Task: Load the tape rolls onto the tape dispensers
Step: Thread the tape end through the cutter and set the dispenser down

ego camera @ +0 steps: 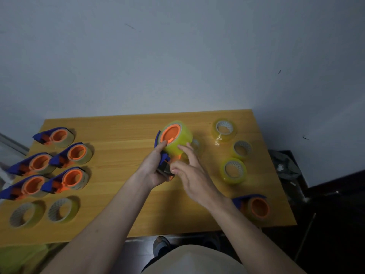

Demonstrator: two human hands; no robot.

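The left hand grips the blue-and-orange plastic tape dispenser by its handle, fingers curled round it, and holds it above the middle of the wooden table. On its orange hub sits a yellowish clear tape roll (the hub face tilts toward the camera). The right hand has its straight fingers touching the roll's near side, while its thumb lies by the dispenser's lower end. Three loose clear tape rolls lie toward the table's right edge, and one loaded dispenser sits at the near right corner. Five loaded dispensers cluster along the left edge, with two more loose rolls near the front left corner.
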